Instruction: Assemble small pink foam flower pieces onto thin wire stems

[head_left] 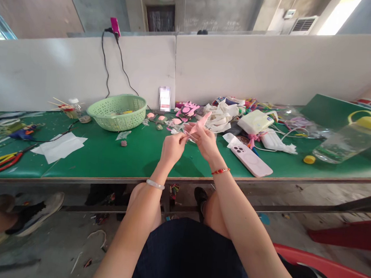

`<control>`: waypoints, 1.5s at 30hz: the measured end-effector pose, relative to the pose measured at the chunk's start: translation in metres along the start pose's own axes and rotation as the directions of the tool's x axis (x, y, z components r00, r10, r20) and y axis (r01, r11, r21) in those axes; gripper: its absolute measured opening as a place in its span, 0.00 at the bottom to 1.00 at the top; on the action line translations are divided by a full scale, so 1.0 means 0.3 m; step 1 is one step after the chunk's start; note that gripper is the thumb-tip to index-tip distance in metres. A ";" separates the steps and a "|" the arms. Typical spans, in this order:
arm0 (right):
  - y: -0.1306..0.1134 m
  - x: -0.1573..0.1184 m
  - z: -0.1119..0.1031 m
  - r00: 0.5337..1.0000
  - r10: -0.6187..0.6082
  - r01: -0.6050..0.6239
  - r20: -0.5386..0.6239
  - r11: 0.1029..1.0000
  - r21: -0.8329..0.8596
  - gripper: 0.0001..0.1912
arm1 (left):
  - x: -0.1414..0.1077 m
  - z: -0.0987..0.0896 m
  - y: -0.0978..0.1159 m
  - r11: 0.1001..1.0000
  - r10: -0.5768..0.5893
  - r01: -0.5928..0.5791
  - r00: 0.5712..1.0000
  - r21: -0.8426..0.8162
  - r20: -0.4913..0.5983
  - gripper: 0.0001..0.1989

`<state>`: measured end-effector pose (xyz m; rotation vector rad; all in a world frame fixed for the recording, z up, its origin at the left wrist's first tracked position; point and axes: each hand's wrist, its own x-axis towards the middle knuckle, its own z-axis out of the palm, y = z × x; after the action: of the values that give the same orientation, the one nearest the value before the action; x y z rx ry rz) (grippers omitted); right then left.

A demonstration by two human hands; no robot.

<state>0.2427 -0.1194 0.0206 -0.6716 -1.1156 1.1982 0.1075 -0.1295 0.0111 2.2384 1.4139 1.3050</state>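
Note:
Over the green table, my two hands meet near the middle. A small pink piece sticks up from my right hand, whose fingers are wrapped round it. My left hand is closed in a pinch beside it, at the lower end of the pink piece; what its fingertips hold is too small to make out. Just behind the hands lie a pink figure with black parts and several small pink pieces. White strips are heaped behind my right hand.
Green basket at left, with white paper and red-yellow pliers farther left. A pink phone, white tissue pack and large bottle stand or lie right. A propped phone leans on the partition.

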 end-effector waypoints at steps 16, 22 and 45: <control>0.016 0.006 -0.007 0.999 0.014 -0.012 0.039 0.999 -0.052 0.22 | -0.011 -0.011 0.038 0.957 0.027 -0.023 1.000 0.288 -0.011 0.11; 0.020 0.000 -0.007 0.998 0.033 -0.031 0.053 0.999 -0.033 0.20 | -0.014 -0.006 0.043 0.941 0.027 -0.025 1.000 0.336 -0.001 0.12; 0.022 0.023 -0.042 0.992 0.104 -0.102 -0.068 0.994 0.032 0.20 | 0.012 0.001 0.018 0.840 -0.234 0.252 0.967 -0.481 0.098 0.09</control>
<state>0.2519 -0.1091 0.0126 -0.7510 -1.0146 1.2667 0.1117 -0.1294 0.0160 1.6796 1.1408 1.3429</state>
